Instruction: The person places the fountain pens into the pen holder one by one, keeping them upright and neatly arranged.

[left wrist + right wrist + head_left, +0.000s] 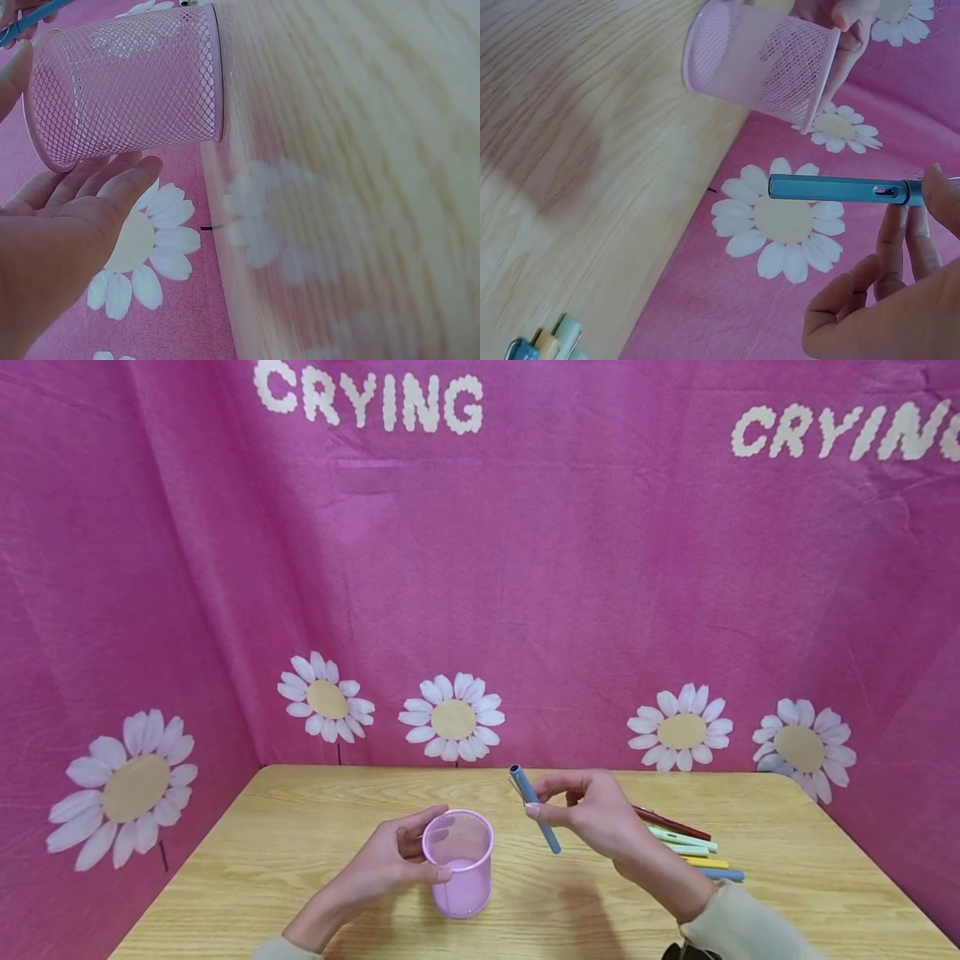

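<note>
A pink mesh pen cup point(463, 893) stands upright on the wooden table. My left hand point(390, 860) holds it near the rim, thumb on the near side and fingers round the far left side. To the right of the cup, my right hand point(600, 814) pinches a blue pen point(547, 835) between thumb and fingers, above the table. The pen is tilted, its clip end up. In the right wrist view the blue pen point(832, 189) shows a small slot in its barrel, and the pen cup point(761, 60) lies beyond it. The mesh side of the cup point(135, 82) fills the upper left wrist view.
Right of my right forearm several pens lie in a loose row: a dark red pen point(675, 823), light green pens point(686, 841), a yellow pen point(708, 862) and another blue pen point(726, 875). A pink cloth point(570, 610) with daisies hangs behind the table point(300, 810).
</note>
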Motion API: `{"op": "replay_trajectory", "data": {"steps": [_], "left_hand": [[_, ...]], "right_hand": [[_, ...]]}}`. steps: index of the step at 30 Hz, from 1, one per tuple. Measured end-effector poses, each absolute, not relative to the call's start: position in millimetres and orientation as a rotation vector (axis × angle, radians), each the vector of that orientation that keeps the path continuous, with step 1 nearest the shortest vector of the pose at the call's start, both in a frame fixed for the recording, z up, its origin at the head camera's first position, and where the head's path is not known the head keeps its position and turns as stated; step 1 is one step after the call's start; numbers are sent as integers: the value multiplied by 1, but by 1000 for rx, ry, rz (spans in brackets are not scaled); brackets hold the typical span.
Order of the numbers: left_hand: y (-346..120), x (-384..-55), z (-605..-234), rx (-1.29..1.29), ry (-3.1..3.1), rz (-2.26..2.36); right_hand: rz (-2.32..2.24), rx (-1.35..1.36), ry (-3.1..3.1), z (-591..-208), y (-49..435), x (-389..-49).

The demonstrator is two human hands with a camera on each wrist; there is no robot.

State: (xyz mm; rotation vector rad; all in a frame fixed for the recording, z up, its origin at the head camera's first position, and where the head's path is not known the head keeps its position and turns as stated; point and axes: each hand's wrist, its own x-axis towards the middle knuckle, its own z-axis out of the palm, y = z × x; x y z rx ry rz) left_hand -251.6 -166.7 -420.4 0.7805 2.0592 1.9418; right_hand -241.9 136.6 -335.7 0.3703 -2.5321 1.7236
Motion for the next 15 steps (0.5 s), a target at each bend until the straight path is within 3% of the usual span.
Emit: {"op": "replay_trajectory", "data": {"steps": [15], "left_hand": [[-167, -253, -421, 775, 2058, 1942]], "right_hand": [[1820, 437, -2456, -321, 107, -249]]}}
